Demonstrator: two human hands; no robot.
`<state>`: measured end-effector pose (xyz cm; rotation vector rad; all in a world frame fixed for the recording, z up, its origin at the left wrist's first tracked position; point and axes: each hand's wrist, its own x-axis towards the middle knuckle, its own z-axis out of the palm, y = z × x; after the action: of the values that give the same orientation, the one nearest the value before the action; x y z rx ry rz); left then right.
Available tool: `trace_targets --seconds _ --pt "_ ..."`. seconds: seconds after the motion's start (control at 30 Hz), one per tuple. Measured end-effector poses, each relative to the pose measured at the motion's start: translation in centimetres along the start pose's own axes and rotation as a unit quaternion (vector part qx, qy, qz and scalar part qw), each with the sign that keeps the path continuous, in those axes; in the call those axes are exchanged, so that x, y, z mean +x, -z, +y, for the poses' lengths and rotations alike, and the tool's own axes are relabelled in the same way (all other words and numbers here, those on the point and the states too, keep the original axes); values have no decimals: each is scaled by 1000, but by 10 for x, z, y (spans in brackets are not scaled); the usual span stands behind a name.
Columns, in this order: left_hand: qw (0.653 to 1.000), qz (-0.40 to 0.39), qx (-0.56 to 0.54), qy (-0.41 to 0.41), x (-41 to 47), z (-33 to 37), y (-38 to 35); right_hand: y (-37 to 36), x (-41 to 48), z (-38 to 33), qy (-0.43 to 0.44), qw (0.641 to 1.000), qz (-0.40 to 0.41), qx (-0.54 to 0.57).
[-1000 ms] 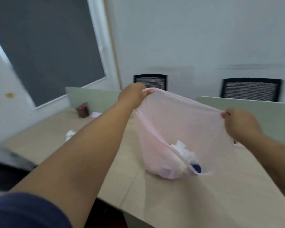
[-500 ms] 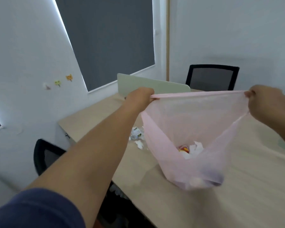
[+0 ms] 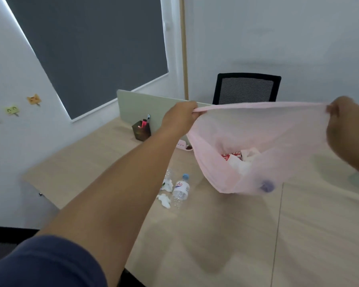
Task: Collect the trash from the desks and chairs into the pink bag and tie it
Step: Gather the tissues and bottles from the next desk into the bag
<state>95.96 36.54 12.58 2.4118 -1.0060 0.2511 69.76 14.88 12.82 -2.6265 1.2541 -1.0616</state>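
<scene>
The only print I could find was on the clear plastic bottle [image 3: 180, 189] with its blue cap, lying on the desk [image 3: 195, 235] just left of and below the pink bag [image 3: 257, 146]; its label bore red and blue marks too blurred to read, and crumpled white tissues [image 3: 166, 193] lay touching its left side. Further left and behind the bag stood a dark pen holder [image 3: 141, 131] against the pale green divider [image 3: 137, 102]. The bag itself was thin and see-through, its rim pulled into a taut line, its belly sagging above the desk with white paper, a red-and-white wrapper and a bluish round thing inside. My left hand [image 3: 181, 119] was closed tight on the bag's left rim, and my right hand [image 3: 348, 129] was pinched shut on the right rim. A black mesh chair [image 3: 247, 88] stood behind the bag.
</scene>
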Motion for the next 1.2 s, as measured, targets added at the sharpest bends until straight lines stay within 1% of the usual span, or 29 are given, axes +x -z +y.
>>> trace_targets --seconds 0.1,0.17,0.2,0.27,0.3,0.4,0.47,0.57,0.63,0.7,0.8,0.83,0.87,0.93,0.97,1.0,1.03,1.07,1.13,1.2 --pt "999 -25 28 24 -18 -20 -27 -19 -28 5 17 995 -94 19" --pt "996 -55 31 62 -39 -42 -46 -36 -45 9 34 988 -145 48" --pt "994 -74 19 84 -50 -54 -54 -44 -50 7 35 985 -157 67" --pt "985 -103 -34 137 -77 -79 -72 -62 -55 3 57 979 -174 92" --pt "979 -108 -55 165 -91 -92 -83 -70 -56 -1 49 977 -178 105" --pt "966 -128 -62 218 -130 -127 -122 -92 -56 -17 39 970 -177 163" --pt "959 -162 -44 227 -145 -140 -152 -103 -57 -29 30 965 -180 187" --pt "960 -192 3 202 -148 -152 -195 -119 -58 -48 22 966 -183 184" --pt "959 -193 -2 206 -147 -153 -216 -128 -58 -56 16 964 -188 185" --pt "958 -176 -28 224 -142 -151 -230 -139 -53 -62 10 965 -191 181" --pt "965 -120 -51 227 -140 -158 -229 -152 -45 -68 8 970 -187 156" --pt "965 -99 -84 229 -138 -160 -221 -155 -42 -69 7 971 -185 150" --pt "955 -92 -139 244 -136 -164 -209 -157 -40 -71 2 972 -184 149" --pt "913 -93 -270 291 -129 -169 -175 -158 -35 -75 -7 972 -182 151" --pt "894 -91 -312 308 -125 -171 -155 -157 -33 -76 -7 972 -181 149" --pt "882 -98 -331 320 -123 -174 -133 -154 -30 -77 -6 972 -181 147" --pt "870 -122 -346 329 -124 -178 -112 -152 -26 -79 -6 973 -179 147" --pt "851 -163 -371 334 -127 -180 -92 -147 -23 -80 -9 973 -175 148" --pt "785 -258 -454 333 -139 -179 -62 -139 -16 -80 -16 974 -170 148" --pt "716 -320 -530 324 -151 -169 -47 -135 -14 -82 -17 974 -174 147"
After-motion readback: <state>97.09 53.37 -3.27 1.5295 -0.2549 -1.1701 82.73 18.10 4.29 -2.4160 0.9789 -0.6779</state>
